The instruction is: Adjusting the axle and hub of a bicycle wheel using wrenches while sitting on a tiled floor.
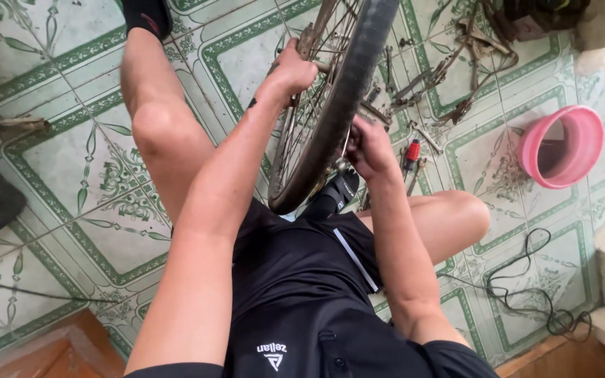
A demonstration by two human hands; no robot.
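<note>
On a green-and-white patterned tile floor [71, 161], seen from above, a seated person in black shorts works on a bicycle wheel [330, 105] standing upright between their bare legs. At the right, a pink plastic basin [561, 147] sits on the tiles, tilted toward the camera; its inside is in shadow and nothing can be made out in it.

The left hand [292, 70] is closed around the wheel near its rusty spokes, on the left side of the dark tyre. The right hand [369, 147] is curled on the right side of the rim, fingers pinched together on something small that cannot be made out. The wheel's lower edge rests near a foot in a black sock [334, 199].

Beyond the wheel, rusty metal tools [414, 87] lie scattered on the tiles, and a screwdriver with a red handle [412, 152] lies just beside the right hand. A black cable [533, 294] loops across the floor at lower right. A wooden edge [50, 350] shows at bottom left.
</note>
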